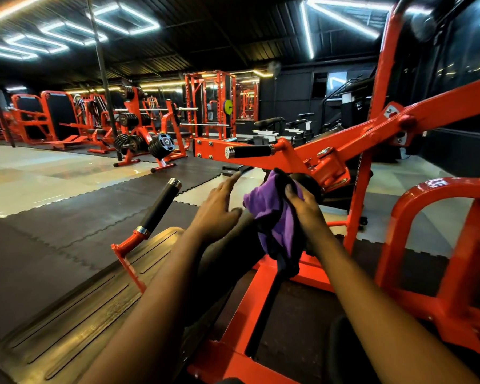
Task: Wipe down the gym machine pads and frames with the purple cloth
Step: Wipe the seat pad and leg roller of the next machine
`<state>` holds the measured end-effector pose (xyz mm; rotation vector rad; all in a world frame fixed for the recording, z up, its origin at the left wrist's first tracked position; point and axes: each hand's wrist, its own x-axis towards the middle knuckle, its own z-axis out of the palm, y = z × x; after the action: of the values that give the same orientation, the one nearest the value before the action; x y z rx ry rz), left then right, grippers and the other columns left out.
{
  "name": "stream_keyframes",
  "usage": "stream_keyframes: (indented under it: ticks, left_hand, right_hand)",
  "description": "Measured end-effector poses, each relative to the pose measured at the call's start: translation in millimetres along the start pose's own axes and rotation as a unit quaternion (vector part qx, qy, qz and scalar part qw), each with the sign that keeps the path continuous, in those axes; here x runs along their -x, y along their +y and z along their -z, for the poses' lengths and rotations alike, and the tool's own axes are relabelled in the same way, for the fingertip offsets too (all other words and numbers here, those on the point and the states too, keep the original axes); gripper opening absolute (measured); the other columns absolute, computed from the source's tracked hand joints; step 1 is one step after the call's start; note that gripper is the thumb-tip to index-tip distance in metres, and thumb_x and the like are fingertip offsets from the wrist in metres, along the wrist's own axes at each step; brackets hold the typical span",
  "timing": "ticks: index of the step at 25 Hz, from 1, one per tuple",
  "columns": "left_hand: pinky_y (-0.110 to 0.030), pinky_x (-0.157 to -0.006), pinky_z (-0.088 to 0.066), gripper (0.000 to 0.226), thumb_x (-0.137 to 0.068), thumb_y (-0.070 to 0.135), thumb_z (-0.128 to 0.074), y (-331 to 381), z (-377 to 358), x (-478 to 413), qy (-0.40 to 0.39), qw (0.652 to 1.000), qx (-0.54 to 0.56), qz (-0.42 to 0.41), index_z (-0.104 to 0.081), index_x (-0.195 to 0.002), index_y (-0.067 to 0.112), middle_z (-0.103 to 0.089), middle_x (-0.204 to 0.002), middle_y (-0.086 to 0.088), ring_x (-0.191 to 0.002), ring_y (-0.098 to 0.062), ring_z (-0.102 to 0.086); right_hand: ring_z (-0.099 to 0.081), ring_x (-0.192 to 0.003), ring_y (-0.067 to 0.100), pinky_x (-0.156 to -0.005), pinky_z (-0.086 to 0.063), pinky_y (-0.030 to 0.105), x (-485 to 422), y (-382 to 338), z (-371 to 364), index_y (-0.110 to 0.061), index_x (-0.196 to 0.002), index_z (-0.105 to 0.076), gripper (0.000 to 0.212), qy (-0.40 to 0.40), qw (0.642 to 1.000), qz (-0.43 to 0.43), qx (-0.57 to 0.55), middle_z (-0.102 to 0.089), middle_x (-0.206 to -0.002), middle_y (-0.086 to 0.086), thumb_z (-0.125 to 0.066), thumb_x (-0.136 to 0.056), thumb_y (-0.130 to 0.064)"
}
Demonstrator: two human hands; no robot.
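One purple cloth (273,213), long axis vertical

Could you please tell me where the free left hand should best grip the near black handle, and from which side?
Grip the handle mid-sleeve, between its chrome collars, fingers curled across its length. It tilts up and away from the orange bracket; the left hand lies to its right, so probably come from that side.

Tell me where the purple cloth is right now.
In the head view the purple cloth hangs just right of centre, gripped by the right hand, with the left hand beside it and the orange machine frame behind.
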<state>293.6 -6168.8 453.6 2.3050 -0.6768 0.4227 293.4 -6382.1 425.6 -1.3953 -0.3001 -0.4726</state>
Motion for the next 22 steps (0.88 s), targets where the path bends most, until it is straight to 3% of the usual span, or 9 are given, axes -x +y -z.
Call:
stream_keyframes:
  ticks: [3,5,7,9,12,16,17,20,22]
  left_hand:
    - [-0.033,-0.090,-0.045,0.044,-0.087,0.026,-0.065,28.0,-2.6,-13.7,-0.070,0.995,0.005,-0.073,-0.054,-0.127,0.013,-0.063,-0.123,-0.008,-0.110,-0.025,-0.057]
    - [-0.034,-0.071,-0.041,0.019,-0.094,0.020,-0.062,39.1,-2.9,-16.7,-0.068,0.994,-0.027,-0.078,-0.056,-0.104,0.006,-0.063,-0.099,-0.010,-0.089,-0.028,-0.057]
    - [-0.034,-0.064,-0.039,0.014,-0.097,0.019,-0.058,46.4,2.2,-19.5,-0.045,0.996,-0.041,-0.068,-0.056,-0.096,0.005,-0.061,-0.090,-0.008,-0.079,-0.023,-0.054]
    - [-0.036,-0.064,-0.044,0.017,-0.097,0.022,-0.058,54.0,10.7,-24.2,-0.031,0.996,-0.058,-0.067,-0.057,-0.089,0.008,-0.062,-0.084,-0.006,-0.076,-0.023,-0.056]
    - [-0.038,-0.066,-0.049,0.021,-0.095,0.022,-0.061,66.6,23.9,-25.8,-0.030,0.991,-0.098,-0.087,-0.053,-0.076,0.017,-0.063,-0.082,-0.007,-0.072,-0.024,-0.057]
    - [-0.042,-0.069,-0.053,0.029,-0.090,0.030,-0.071,69.2,44.0,-18.8,-0.068,0.989,-0.088,-0.097,-0.056,-0.101,0.008,-0.065,-0.093,-0.011,-0.080,-0.026,-0.062]
    - [-0.042,-0.068,-0.052,0.036,-0.088,0.029,-0.074,65.9,49.4,-17.0,-0.085,0.990,-0.068,-0.094,-0.050,-0.107,0.011,-0.065,-0.095,-0.011,-0.081,-0.026,-0.061]
    - [-0.043,-0.068,-0.048,0.050,-0.086,0.011,-0.072,54.8,55.0,-7.2,-0.086,0.990,-0.064,-0.095,-0.037,-0.121,0.020,-0.060,-0.095,-0.009,-0.084,-0.027,-0.058]
    - [-0.039,-0.071,-0.046,0.042,-0.087,0.009,-0.065,57.1,42.8,2.8,0.000,0.991,-0.082,-0.104,-0.040,-0.119,0.020,-0.058,-0.101,-0.006,-0.090,-0.027,-0.058]
  right_hand:
    - [-0.062,-0.110,0.018,-0.101,-0.047,0.037,11.1,-15.1,8.3,-0.019,-0.126,-0.061,0.041,-0.015,0.999,-0.020,-0.036,-0.067,-0.119,0.007,-0.061,-0.091,-0.042]
    - [-0.059,-0.113,0.024,-0.102,-0.044,0.040,15.5,-23.2,16.2,-0.020,-0.123,-0.061,0.035,-0.006,0.998,-0.036,-0.059,-0.064,-0.122,0.012,-0.059,-0.094,-0.039]
    - [-0.059,-0.113,0.028,-0.098,-0.047,0.041,21.9,-30.9,24.9,-0.014,-0.123,-0.062,0.035,0.011,0.993,-0.083,-0.087,-0.065,-0.120,0.015,-0.050,-0.101,-0.039]
    - [-0.064,-0.107,0.025,-0.088,-0.052,0.036,29.7,-35.9,32.1,-0.011,-0.127,-0.063,0.053,-0.016,0.992,-0.108,-0.069,-0.069,-0.118,0.014,-0.040,-0.103,-0.052]
    - [-0.065,-0.102,0.013,-0.083,-0.051,0.030,35.7,-37.7,32.5,-0.021,-0.118,-0.065,0.056,-0.093,0.985,-0.083,0.116,-0.072,-0.113,0.002,-0.065,-0.083,-0.065]
    - [-0.062,-0.074,0.000,-0.073,-0.049,0.026,29.6,-54.3,29.3,-0.023,-0.091,-0.070,0.009,-0.033,0.971,0.033,0.236,-0.070,-0.085,-0.005,-0.077,-0.087,-0.020]
    - [-0.062,-0.069,-0.003,-0.071,-0.049,0.023,28.2,-63.1,28.8,-0.022,-0.087,-0.069,0.012,-0.011,0.971,0.045,0.233,-0.070,-0.082,-0.006,-0.076,-0.088,-0.012]
    - [-0.065,-0.067,0.000,-0.063,-0.052,0.021,26.3,-87.5,23.9,-0.015,-0.084,-0.068,0.013,-0.030,0.965,0.010,0.261,-0.072,-0.078,-0.003,-0.081,-0.084,-0.020]
    - [-0.064,-0.065,0.009,-0.060,-0.053,0.028,26.2,-96.1,14.2,-0.011,-0.083,-0.067,0.025,-0.005,0.967,0.004,0.254,-0.071,-0.072,-0.001,-0.085,-0.079,-0.029]
